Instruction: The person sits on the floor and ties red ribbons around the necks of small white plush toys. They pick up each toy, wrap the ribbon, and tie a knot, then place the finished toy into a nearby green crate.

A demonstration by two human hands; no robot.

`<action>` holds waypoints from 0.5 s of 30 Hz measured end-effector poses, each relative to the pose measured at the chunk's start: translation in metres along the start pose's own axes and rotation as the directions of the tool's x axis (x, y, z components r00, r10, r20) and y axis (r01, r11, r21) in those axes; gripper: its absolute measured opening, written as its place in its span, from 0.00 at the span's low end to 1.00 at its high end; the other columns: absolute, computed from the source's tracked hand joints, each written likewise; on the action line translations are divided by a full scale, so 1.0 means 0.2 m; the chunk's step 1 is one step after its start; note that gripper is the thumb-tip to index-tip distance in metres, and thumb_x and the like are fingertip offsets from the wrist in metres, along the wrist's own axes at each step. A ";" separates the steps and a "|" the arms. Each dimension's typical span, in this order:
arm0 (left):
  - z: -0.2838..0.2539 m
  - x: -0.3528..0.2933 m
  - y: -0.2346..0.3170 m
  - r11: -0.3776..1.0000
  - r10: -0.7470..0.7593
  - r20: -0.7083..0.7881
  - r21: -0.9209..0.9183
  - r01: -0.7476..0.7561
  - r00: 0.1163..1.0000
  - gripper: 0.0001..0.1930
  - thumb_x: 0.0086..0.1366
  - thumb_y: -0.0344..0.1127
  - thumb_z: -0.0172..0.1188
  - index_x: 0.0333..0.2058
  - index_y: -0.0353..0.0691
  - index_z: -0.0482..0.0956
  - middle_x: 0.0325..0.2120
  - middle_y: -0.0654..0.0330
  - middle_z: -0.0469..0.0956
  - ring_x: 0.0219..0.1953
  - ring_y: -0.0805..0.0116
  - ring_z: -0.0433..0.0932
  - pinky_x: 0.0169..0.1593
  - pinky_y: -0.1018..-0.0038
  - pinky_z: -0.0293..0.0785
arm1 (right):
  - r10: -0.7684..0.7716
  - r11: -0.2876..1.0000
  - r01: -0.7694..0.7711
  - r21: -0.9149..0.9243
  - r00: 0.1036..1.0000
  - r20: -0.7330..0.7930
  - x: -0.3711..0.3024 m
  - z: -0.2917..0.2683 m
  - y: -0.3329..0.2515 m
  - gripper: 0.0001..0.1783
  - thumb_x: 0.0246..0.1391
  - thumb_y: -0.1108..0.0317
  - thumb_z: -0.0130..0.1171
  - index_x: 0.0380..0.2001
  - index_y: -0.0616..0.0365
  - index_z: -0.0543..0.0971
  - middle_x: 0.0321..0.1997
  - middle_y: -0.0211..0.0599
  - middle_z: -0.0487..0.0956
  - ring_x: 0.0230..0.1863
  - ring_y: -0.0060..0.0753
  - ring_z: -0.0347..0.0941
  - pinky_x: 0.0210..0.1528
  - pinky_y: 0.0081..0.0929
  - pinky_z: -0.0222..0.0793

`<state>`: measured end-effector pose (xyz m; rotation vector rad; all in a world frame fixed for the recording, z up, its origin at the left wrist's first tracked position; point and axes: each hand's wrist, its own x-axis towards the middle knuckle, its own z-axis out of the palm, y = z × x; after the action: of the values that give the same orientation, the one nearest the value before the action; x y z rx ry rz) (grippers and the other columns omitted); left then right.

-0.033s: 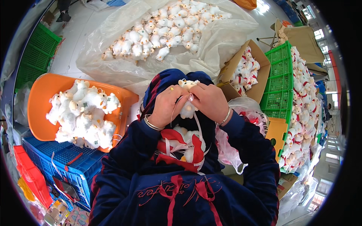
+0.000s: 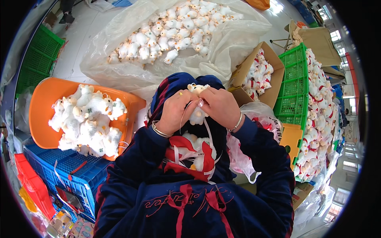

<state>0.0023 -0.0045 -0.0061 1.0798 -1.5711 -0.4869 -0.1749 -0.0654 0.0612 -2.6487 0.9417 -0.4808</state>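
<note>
Over my lap, both hands meet at the neck of a small white plush animal [image 2: 197, 116] with a tan-and-white head. My left hand [image 2: 174, 110] is closed, fingertips pinching a thin white ribbon [image 2: 208, 130] in front of the plush. Close against it, my right hand [image 2: 220, 106] is also closed, thumb and fingers pinching the ribbon. One ribbon end hangs below my left fingers, another trails down toward my lap. Fingers hide part of the plush's body and the ribbon's loop. Red cloth pieces [image 2: 183, 143] with white ribbons lie on my lap around another white plush.
An orange tub [image 2: 41, 115] of white plush toys sits at left on a blue crate [image 2: 43, 156]. Ahead, a clear plastic sheet [image 2: 101, 43] holds many more. At right are a cardboard box [image 2: 278, 65], a green crate [image 2: 291, 101] and a pink-white plastic bag [image 2: 240, 154].
</note>
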 end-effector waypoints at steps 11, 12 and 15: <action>-0.01 0.01 0.04 0.999 -0.037 0.019 0.033 0.037 0.999 0.05 0.63 0.27 0.68 0.36 0.38 0.79 0.30 0.54 0.80 0.34 0.52 0.81 0.38 0.63 0.77 | 0.007 0.896 -0.144 0.419 0.950 0.313 0.05 -0.13 0.09 0.08 0.58 0.70 0.65 0.36 0.62 0.78 0.30 0.43 0.80 0.31 0.43 0.78 0.36 0.33 0.74; -0.01 0.01 0.05 0.998 -0.061 0.019 0.023 0.061 0.998 0.05 0.63 0.27 0.68 0.36 0.38 0.79 0.30 0.54 0.80 0.34 0.52 0.81 0.38 0.64 0.77 | 0.021 0.875 -0.168 0.453 0.950 0.312 0.04 -0.14 0.08 0.07 0.57 0.71 0.65 0.35 0.62 0.78 0.29 0.43 0.80 0.31 0.43 0.78 0.36 0.33 0.74; -0.01 0.00 0.04 0.996 -0.094 0.019 -0.002 0.094 0.995 0.06 0.63 0.28 0.68 0.37 0.38 0.79 0.30 0.54 0.80 0.34 0.52 0.81 0.38 0.63 0.77 | 0.115 0.783 -0.278 0.557 0.944 0.310 0.00 -0.13 0.05 0.07 0.57 0.72 0.66 0.35 0.62 0.78 0.28 0.41 0.78 0.30 0.38 0.78 0.35 0.32 0.73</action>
<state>0.0008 -0.0004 0.0020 1.1541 -1.5409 -0.5640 -0.1915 -0.0776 0.0813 -1.9540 0.8068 -0.2994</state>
